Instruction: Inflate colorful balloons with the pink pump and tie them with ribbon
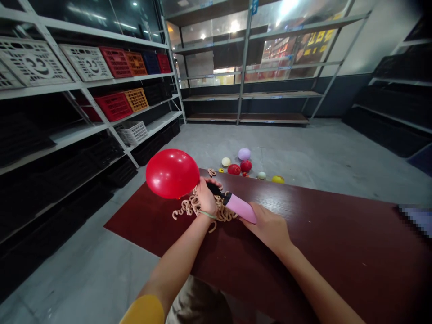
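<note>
One red balloon [172,173] pinched by left hand [205,198], one pink pump [240,207] gripped by right hand [268,227]

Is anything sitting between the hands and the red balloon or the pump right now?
Nothing visible. The left hand already grips the neck of the red balloon at the black tip of the pink pump, and the right hand holds the pump's body. The beige rubber bands lie underneath on the table.
</note>
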The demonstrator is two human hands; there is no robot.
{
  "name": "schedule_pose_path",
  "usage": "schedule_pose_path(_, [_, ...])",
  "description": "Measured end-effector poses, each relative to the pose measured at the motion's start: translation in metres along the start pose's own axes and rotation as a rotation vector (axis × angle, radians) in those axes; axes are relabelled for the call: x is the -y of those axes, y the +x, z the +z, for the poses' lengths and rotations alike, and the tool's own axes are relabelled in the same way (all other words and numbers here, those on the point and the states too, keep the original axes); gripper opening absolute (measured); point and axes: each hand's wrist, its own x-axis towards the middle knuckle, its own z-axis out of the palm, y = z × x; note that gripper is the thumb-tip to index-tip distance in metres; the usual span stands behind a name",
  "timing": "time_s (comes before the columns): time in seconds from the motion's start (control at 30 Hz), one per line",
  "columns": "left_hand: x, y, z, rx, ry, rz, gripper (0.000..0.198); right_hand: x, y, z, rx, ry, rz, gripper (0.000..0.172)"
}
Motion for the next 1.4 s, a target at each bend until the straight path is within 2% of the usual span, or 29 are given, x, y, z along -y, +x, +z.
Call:
schedule_pose_path(0.27, [-0.005, 0.006, -0.001, -0.031, -0.034, -0.002, 0.025, 0.004, 0.001, 0.003, -0.003, 0.028, 0.008, 0.037])
schedule_pose_path(0.63, [-0.011, 0.004, 0.002, -0.062, -0.048, -0.018, 0.027, 0.012, 0.002, -0.005, 0.088, 0.024, 0.036, 0.03])
schedule_pose_path(0.9, [-0.011, 0.008, -0.002, -0.015, -0.056, -0.009, 0.022, 0.01, 0.001, -0.005, 0.116, 0.04, 0.06, 0.032])
schedule_pose_path(1.27, [-0.015, 0.011, -0.002, -0.008, -0.044, 0.006, 0.031, 0.009, 0.0, -0.003, 0.092, 0.034, 0.053, 0.035])
schedule_pose_path(1.4, [-0.008, 0.012, -0.006, 0.018, -0.026, 0.009, 0.029, 0.009, 0.0, -0.005, 0.109, 0.036, 0.067, 0.034])
